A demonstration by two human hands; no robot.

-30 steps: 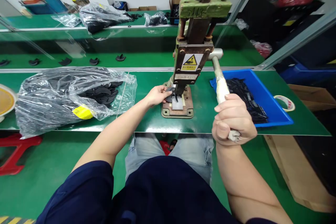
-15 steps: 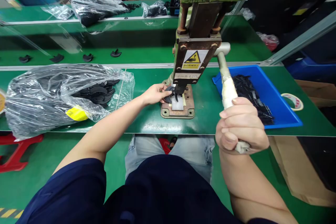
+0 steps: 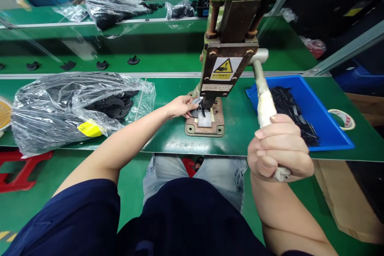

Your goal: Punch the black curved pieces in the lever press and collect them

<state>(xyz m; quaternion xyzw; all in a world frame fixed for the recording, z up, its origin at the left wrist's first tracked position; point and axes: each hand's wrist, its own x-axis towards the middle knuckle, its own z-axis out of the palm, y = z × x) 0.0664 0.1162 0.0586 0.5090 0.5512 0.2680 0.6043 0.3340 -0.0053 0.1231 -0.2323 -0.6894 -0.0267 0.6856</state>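
Observation:
My left hand (image 3: pixel 182 107) pinches a black curved plastic part (image 3: pixel 195 109) at the foot of a green hand press (image 3: pixel 227 64). The part lies against the small plate on the press base (image 3: pixel 213 131), under the lower end of the ram (image 3: pixel 209 101), which hides some of it. Wrapped around the tape-covered lever handle (image 3: pixel 265 106) of the press is my right hand (image 3: pixel 279 148), its fingers closed. The lever slopes down toward me from its pivot on the press's right side.
On the left lies a clear plastic bag (image 3: pixel 54 108) with black curved parts (image 3: pixel 115 106). To the right are a blue tray (image 3: pixel 333 140) of thin black pieces and a tape roll (image 3: pixel 342 120). Several dark parts (image 3: pixel 102 65) stand in a row behind the bench rail.
The view has shifted slightly, so the bench items appear a little displaced. Both hands keep their holds, on the part and on the lever; the lever's position looks nearly the same.

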